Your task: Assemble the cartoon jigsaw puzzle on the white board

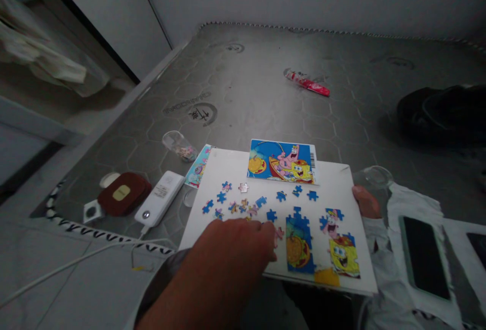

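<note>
A white board [224,168] bears a blue cartoon picture card [281,162] and loose puzzle pieces. My left hand [243,244] is over the board's lower middle, fingers curled down; its fingertips are mostly hidden, with a pink piece [280,233] beside them. My right hand [366,202] grips the board's right edge, only partly visible. Right of my left hand lies a joined burger section [298,244]. Farther right are joined pink-character pieces [331,222] above a yellow-character section [343,256]. Several small loose pieces lie left of and below the card.
Left of the board are a clear cup with pieces [180,147], a white power bank [160,198] with a cable, and a brown case [123,193]. A red item [317,87] lies beyond. At right are a phone [425,256] and a black object [440,115].
</note>
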A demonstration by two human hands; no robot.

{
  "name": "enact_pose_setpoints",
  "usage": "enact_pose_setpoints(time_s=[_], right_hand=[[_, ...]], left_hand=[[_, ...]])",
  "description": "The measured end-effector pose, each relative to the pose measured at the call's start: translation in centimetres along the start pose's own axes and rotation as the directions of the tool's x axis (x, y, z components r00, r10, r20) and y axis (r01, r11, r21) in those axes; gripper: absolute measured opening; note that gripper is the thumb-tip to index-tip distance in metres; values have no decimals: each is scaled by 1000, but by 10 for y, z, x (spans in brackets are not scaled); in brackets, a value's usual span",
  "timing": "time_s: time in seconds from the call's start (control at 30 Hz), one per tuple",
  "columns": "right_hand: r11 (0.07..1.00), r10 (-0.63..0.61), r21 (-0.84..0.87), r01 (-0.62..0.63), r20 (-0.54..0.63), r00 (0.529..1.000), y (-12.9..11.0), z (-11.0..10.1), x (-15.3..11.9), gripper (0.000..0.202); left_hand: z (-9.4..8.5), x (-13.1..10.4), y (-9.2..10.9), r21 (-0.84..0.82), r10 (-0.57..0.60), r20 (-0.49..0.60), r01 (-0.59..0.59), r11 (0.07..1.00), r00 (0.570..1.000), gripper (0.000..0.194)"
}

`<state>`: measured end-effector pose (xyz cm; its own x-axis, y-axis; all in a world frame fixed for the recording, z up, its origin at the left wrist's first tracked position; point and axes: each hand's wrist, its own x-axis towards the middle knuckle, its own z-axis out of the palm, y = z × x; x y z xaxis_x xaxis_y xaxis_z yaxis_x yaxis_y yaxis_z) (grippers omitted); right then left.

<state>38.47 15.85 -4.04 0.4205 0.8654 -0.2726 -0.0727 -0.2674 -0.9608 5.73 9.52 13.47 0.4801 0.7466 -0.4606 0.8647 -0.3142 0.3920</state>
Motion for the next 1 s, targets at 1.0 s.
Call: enact_pose_setpoints(time_s=[1.0], right_hand=[[1000,-22,13,23,-49,999,-10,12,-10,42]], left_hand=[[-26,-1,5,55,-124,120,118,992,985,16]])
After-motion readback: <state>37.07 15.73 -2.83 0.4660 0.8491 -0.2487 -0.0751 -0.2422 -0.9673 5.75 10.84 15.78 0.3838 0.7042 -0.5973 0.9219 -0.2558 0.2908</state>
